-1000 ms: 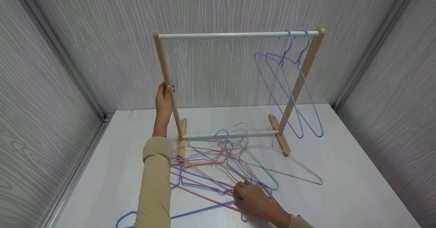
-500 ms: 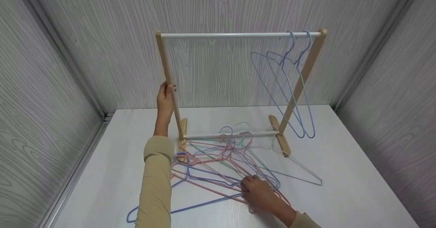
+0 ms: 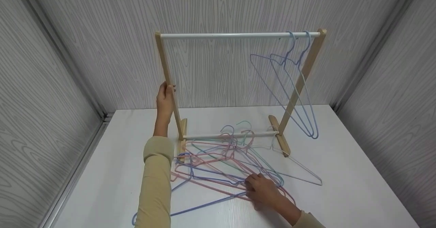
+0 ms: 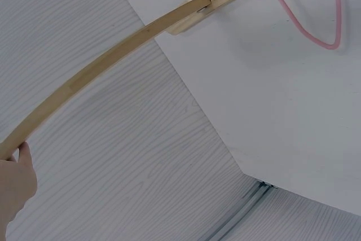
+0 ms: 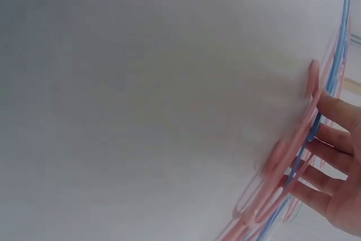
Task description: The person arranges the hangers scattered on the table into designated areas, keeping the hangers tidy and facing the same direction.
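My left hand [image 3: 164,100] grips the left wooden upright [image 3: 163,59] of a clothes rack about halfway up; the left wrist view shows the thumb against this upright. Low at the front, my right hand [image 3: 264,190] has its fingers curled over a blue hanger [image 3: 207,207] at the near side of a tangled pile. In the right wrist view, pink hangers [image 5: 290,156] run along the same fingers beside the blue wire. The pile mixes pink, blue and green hangers, overlapping in front of the rack. Two light blue hangers [image 3: 287,54] hang from the white top rail [image 3: 218,35] at its right end.
A white hanger [image 3: 305,168] lies at the right, by the rack's right wooden foot [image 3: 280,137]. The lower white bar [image 3: 204,136] joins the two feet, with hanger hooks overlapping it. Wood-grain panels [image 3: 218,74] enclose the white table [image 3: 340,146] at the back and sides.
My right hand has shifted to the right and slightly away from me, dragging blue and pink hangers with it. The two hung hangers have swung a little. My left hand stays on the upright.
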The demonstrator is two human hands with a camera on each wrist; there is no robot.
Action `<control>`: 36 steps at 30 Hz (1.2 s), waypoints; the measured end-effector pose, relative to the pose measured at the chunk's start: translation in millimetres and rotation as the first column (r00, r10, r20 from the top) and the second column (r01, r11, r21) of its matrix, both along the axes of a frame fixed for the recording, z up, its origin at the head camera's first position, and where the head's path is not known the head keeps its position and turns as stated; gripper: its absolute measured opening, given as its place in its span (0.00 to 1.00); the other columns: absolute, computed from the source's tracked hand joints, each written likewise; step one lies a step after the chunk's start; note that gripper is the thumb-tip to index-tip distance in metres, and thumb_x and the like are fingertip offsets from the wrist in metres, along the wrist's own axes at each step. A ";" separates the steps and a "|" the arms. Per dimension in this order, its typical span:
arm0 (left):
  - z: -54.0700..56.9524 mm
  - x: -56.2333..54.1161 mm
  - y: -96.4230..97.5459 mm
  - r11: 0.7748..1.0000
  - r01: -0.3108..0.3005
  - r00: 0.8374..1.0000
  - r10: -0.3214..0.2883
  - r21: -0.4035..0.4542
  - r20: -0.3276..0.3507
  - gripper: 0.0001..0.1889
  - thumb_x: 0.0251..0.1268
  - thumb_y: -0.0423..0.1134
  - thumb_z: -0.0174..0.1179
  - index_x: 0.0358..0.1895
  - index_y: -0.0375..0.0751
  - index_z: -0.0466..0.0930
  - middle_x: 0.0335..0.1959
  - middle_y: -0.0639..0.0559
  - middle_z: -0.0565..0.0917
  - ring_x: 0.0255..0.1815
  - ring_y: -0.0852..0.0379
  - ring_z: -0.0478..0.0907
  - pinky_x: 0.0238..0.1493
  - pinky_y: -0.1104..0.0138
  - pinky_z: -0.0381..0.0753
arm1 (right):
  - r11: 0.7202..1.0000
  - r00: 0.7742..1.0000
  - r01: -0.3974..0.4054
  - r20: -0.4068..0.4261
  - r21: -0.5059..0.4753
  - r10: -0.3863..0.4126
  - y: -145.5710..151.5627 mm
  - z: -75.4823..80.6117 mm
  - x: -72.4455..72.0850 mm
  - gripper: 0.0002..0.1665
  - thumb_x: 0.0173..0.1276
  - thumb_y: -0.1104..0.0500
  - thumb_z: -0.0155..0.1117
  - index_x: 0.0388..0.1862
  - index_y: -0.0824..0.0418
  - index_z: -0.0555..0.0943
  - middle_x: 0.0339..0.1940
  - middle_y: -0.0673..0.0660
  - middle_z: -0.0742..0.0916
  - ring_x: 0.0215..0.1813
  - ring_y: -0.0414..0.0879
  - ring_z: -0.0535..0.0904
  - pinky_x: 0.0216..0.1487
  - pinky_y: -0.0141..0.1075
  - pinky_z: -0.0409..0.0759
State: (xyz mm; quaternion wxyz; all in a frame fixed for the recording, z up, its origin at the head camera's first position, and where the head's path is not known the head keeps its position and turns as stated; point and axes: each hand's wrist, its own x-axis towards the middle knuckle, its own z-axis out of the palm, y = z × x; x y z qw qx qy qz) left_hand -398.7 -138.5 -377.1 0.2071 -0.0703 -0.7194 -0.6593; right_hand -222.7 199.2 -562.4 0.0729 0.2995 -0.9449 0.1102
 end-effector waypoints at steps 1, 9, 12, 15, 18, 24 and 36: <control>0.6 0.7 0.1 1.000 0.005 1.000 -0.005 0.003 -0.001 0.23 0.76 0.40 0.37 0.67 0.31 0.56 0.54 0.37 0.71 0.58 0.47 0.66 0.60 0.60 0.60 | 1.000 0.999 -0.011 0.034 -0.013 0.011 1.4 1.0 -0.4 0.21 0.55 0.54 0.70 0.45 0.61 0.78 0.41 0.52 0.80 0.39 0.48 0.76 0.36 0.39 0.76; 6.4 9.1 3.6 1.000 -0.014 1.000 0.014 -0.026 -0.014 0.22 0.76 0.40 0.37 0.66 0.31 0.58 0.53 0.36 0.72 0.56 0.48 0.68 0.57 0.59 0.63 | 0.962 0.999 0.044 0.038 -0.270 -0.034 21.7 4.5 -6.4 0.13 0.62 0.60 0.64 0.46 0.60 0.78 0.43 0.52 0.81 0.46 0.49 0.76 0.44 0.42 0.75; 0.0 1.6 1.8 0.999 -0.025 0.999 0.025 -0.033 -0.021 0.22 0.76 0.41 0.37 0.66 0.33 0.58 0.52 0.39 0.73 0.55 0.50 0.68 0.56 0.59 0.63 | 0.943 0.983 0.108 -0.108 -0.313 -0.149 30.3 -0.2 -12.8 0.10 0.58 0.66 0.65 0.40 0.61 0.79 0.36 0.53 0.80 0.40 0.48 0.76 0.36 0.39 0.77; 0.0 1.6 1.9 0.999 -0.023 0.999 0.023 -0.024 -0.023 0.22 0.76 0.41 0.37 0.65 0.31 0.59 0.52 0.39 0.73 0.56 0.50 0.68 0.57 0.60 0.63 | 0.932 0.959 0.177 -0.158 -0.316 -0.235 38.0 -5.1 -17.2 0.10 0.56 0.69 0.65 0.37 0.63 0.78 0.32 0.53 0.79 0.35 0.47 0.75 0.32 0.39 0.77; -0.3 0.8 1.9 0.999 -0.027 0.999 0.026 -0.024 -0.025 0.22 0.76 0.40 0.37 0.65 0.30 0.59 0.52 0.37 0.73 0.56 0.49 0.68 0.57 0.60 0.63 | 0.934 0.949 0.211 -0.168 -0.288 -0.266 42.9 -8.6 -19.2 0.07 0.55 0.70 0.64 0.34 0.65 0.79 0.28 0.54 0.79 0.32 0.48 0.74 0.32 0.40 0.75; 0.3 -0.3 2.0 1.000 -0.014 0.999 0.012 -0.026 -0.044 0.22 0.76 0.40 0.36 0.65 0.29 0.57 0.53 0.35 0.72 0.56 0.48 0.67 0.58 0.61 0.62 | 0.920 0.947 0.267 -0.098 -0.286 -0.306 44.7 -10.1 -20.6 0.04 0.57 0.70 0.63 0.32 0.67 0.80 0.27 0.54 0.79 0.31 0.50 0.75 0.33 0.45 0.74; -1.7 -0.4 0.6 1.000 -0.015 0.999 0.014 -0.007 -0.048 0.21 0.75 0.41 0.37 0.64 0.31 0.60 0.53 0.38 0.73 0.55 0.50 0.68 0.56 0.61 0.64 | 0.835 0.898 0.434 0.240 -0.339 -0.369 43.5 -4.2 -22.3 0.06 0.59 0.66 0.61 0.36 0.66 0.80 0.28 0.51 0.76 0.33 0.46 0.72 0.38 0.42 0.74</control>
